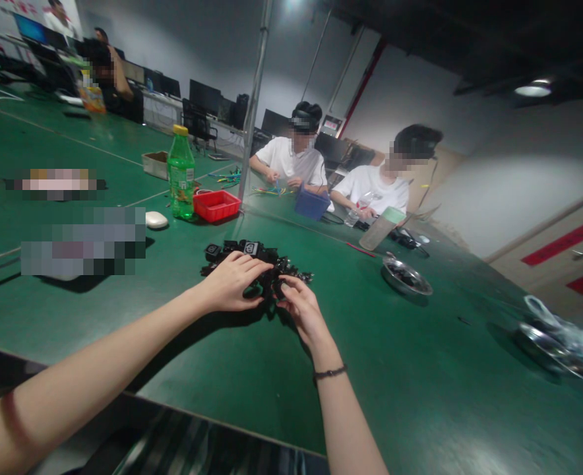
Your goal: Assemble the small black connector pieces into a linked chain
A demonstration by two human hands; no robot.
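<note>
A heap of small black parts [232, 249] lies on the green table in front of me. My left hand [236, 280] reaches over the heap from the left, its fingers curved round some of the black parts. At the heap's right side, my right hand [301, 307] has thumb and fingers bent in on black parts, close to the left fingertips. The fingers hide the exact shape of what each hand grips. Some black parts stick out behind and to the right of the hands.
Beyond the heap stand a red tray [217, 206], a green bottle [181, 173] and a white mouse [156, 220]. Metal bowls [407, 276] are on the right. A metal pole [254, 99] rises behind the tray. Two people in white shirts sit across the green table [420, 369].
</note>
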